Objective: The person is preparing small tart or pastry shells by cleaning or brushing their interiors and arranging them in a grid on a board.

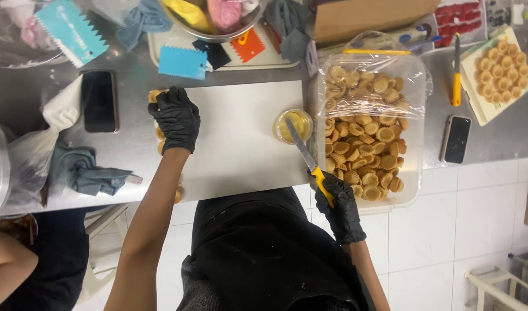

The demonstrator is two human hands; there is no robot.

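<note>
ahead of my right hand [340,208], gripping the yellow-handled knife [307,156], blade slants up-left to the small cup of yellow filling [294,126]; left hand [175,118] lies spread over small pastry shells [155,95].

Bakery kitchen: steel counter [131,144], tub of tart shells [364,135], scrapers [182,61].

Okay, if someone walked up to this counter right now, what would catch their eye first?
Probably the clear plastic tub heaped with small golden tart shells, on the right of the steel counter. Next, the two black-gloved hands: the right hand holds a yellow-handled knife with its blade tip over a small cup of yellow liquid, while the left hand rests at the left edge of a white board.
</note>
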